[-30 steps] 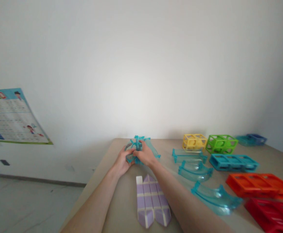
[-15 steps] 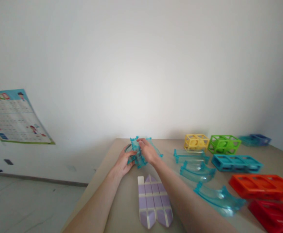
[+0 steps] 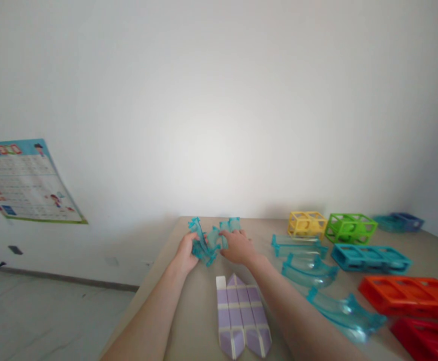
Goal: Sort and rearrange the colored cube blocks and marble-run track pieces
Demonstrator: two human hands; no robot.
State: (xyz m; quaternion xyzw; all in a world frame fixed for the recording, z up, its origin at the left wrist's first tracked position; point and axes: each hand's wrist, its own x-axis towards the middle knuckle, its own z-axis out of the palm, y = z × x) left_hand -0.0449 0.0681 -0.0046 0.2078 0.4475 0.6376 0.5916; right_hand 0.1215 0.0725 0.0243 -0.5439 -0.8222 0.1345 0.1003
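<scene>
The white wall (image 3: 219,100) is rising behind everything, and the tabletop (image 3: 192,311) is stretching out below it. On the wall, the poster (image 3: 30,185) is hanging at the left. At the right, the orange frame (image 3: 410,296) is lying between the red frame (image 3: 429,338) and the teal frame (image 3: 371,258). Nearer the middle, the purple tile set (image 3: 243,318) is lying between the forearms, and three clear blue tracks (image 3: 309,271) are resting beyond the right forearm. The green frame (image 3: 350,228) is standing beside the yellow frame (image 3: 307,224), both near the wall.

Near the tabletop's far left corner, the left hand (image 3: 186,250) is gripping the turquoise piece (image 3: 203,245) between thumb and fingers. The right hand (image 3: 237,246) is reaching with bent fingers to the see-through piece (image 3: 231,224) (whether it is pinching or only touching, I cannot tell).
</scene>
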